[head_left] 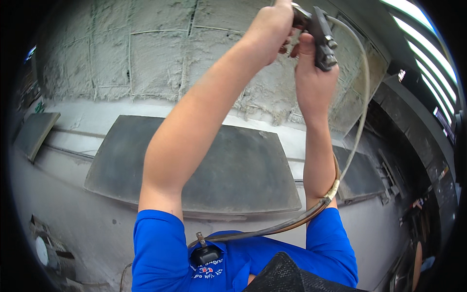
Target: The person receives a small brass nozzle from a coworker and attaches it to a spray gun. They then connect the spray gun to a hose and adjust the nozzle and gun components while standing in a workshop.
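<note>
Both my arms are raised toward the top of the view. A metal spray gun with knobs at its lower end is in my right hand, whose thumb lies up along it. My left hand is closed at the gun's other side, its fingers curled by the gun body and partly cut off by the upper edge. From the gun a pale hose arcs down on the right. It meets darker hoses by my right elbow, which cross in front of my chest.
A large dark flat panel lies below my arms, with smaller dark panels to the left and right. Behind stands a dust-caked grey wall. A white round container sits low at left.
</note>
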